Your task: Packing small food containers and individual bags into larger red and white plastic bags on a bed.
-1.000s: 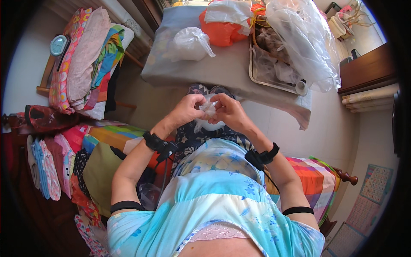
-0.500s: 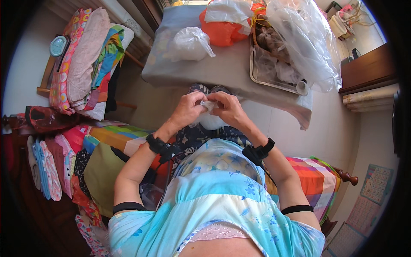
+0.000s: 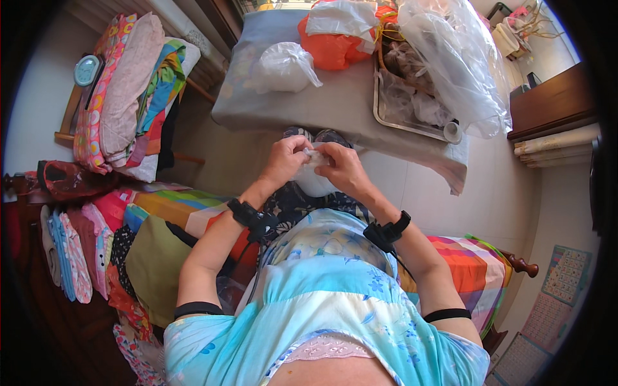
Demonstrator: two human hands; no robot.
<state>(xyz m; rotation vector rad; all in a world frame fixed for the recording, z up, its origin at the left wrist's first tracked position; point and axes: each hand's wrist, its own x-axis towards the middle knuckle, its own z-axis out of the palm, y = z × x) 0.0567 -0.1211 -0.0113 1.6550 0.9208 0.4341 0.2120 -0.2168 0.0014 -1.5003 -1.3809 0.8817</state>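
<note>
Hands: your left hand [image 3: 283,159] and your right hand [image 3: 341,167] face each other, fingers curled inward, the tips almost meeting.
Left grip: your thumb and forefinger are nearly closed, pinching one side of the gathered top of a white plastic bag [image 3: 317,185]; your other fingers are bent and partly hidden.
Right grip: your thumb and fingertips come together on the other side of that top, with little gap between them; you cannot see the exact contact under the knuckles.
Bag contents: it bulges below the gathered top, round and pale, but you cannot tell what is inside.
Tray [image 3: 412,130]: to the right on the grey-covered table [image 3: 341,109], this metal one holds crumpled see-through bags [image 3: 428,109] and some dark brown stuff whose kind is unclear.
Big clear bag [image 3: 454,64]: it spreads over the right side of the tray, loose and creased.
Orange bag [image 3: 331,53]: it sits left of the tray, full-looking, with white plastic lying on top.
Second white bag [image 3: 283,67]: it rests rounded on the table's left part, contents unclear.
Bag's place: the one you hold is between and just below your hands, over your dark patterned trousers [image 3: 296,206], on the near side of the table.
</note>
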